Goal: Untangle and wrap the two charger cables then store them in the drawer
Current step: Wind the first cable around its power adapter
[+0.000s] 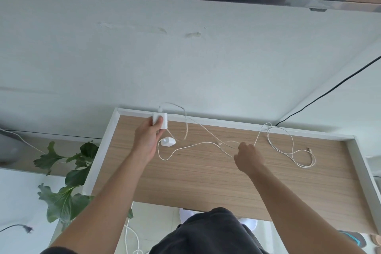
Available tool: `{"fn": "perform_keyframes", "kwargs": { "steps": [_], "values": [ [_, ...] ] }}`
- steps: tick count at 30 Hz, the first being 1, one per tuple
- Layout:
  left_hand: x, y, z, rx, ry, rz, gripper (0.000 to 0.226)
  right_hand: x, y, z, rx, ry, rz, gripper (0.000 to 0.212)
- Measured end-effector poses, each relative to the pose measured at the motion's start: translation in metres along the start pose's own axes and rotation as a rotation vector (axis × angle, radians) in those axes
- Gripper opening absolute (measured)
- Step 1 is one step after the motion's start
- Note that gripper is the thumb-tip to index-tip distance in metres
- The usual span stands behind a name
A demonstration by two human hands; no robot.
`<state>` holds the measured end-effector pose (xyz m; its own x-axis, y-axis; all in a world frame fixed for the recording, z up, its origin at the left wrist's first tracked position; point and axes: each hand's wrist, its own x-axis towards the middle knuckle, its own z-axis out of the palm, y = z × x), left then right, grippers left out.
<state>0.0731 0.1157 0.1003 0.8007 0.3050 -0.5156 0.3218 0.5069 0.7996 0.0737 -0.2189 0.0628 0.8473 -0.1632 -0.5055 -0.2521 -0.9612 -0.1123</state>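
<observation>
1. On the wooden tabletop (206,181), at about 11 o'clock, the left hand (147,140) is lifted off the surface and closed around a white charger brick (161,120).
2. Second charger brick (168,142) lies flat on the wood just below the held one, near the left fingers but apart from them.
3. Right hand (248,158), about 1 o'clock from table centre, is curled into a loose fist with fingers pinched at a thin white cable (195,145). Which of the two cables it pinches, cannot tell; strands cross right there.
4. Held brick's cable (185,121) rises off its top, arcs toward 12 o'clock, then drops to the table and runs right toward the pinch point.
5. Loose cable loops (288,150) sprawl at 2–3 o'clock, with the connector end lying near the right edge.
6. Progress, as a judgement: early. Cables are spread out and mostly separated, yet they cross near table centre, so untangling looks part done at best.
7. Nothing wrapped: no coil anywhere, both bricks trailing full-length cable.
8. Left to do: finish separating, wrap each cable, store both.
9. Drawer not in view, so whether it is open cannot be told.
10. Leafy plant (68,171) sits at 8 o'clock off the table; black wire (329,90) runs down the wall at 2 o'clock. Neither is involved.
</observation>
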Motion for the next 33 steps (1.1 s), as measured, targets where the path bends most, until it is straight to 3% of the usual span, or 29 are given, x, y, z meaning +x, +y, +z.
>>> {"fn": "perform_keyframes", "kwargs": {
  "steps": [3, 6, 11, 17, 22, 24, 27, 33],
  "values": [
    [-0.011, -0.004, 0.012, 0.095, -0.135, -0.037, 0.034, -0.008, -0.012, 0.0, -0.052, -0.102, -0.005, 0.072],
    [-0.024, -0.002, 0.028, 0.18, -0.202, -0.076, 0.033, -0.018, -0.037, -0.011, 0.097, -0.028, -0.12, 0.087],
    [-0.035, 0.0, 0.043, 0.336, -0.198, -0.035, 0.024, -0.034, -0.07, -0.033, 0.524, 0.186, -0.391, 0.057],
    [-0.038, 0.0, 0.045, 0.262, -0.287, -0.022, 0.032, -0.052, -0.085, -0.059, 0.934, 0.119, -0.494, 0.032],
    [-0.04, 0.001, 0.044, 0.089, -0.351, -0.141, 0.029, -0.052, -0.09, -0.058, 0.874, 0.25, -0.526, 0.016],
    [-0.042, 0.002, 0.044, 0.028, -0.377, -0.177, 0.038, -0.053, -0.091, -0.057, 0.834, 0.263, -0.549, 0.012],
    [-0.042, 0.001, 0.045, -0.025, -0.418, -0.171, 0.049, -0.055, -0.09, -0.055, 0.847, 0.169, -0.589, 0.006],
    [-0.04, 0.0, 0.041, -0.002, -0.411, -0.176, 0.049, -0.053, -0.084, -0.053, 0.849, 0.039, -0.599, 0.008]
  ]
}}
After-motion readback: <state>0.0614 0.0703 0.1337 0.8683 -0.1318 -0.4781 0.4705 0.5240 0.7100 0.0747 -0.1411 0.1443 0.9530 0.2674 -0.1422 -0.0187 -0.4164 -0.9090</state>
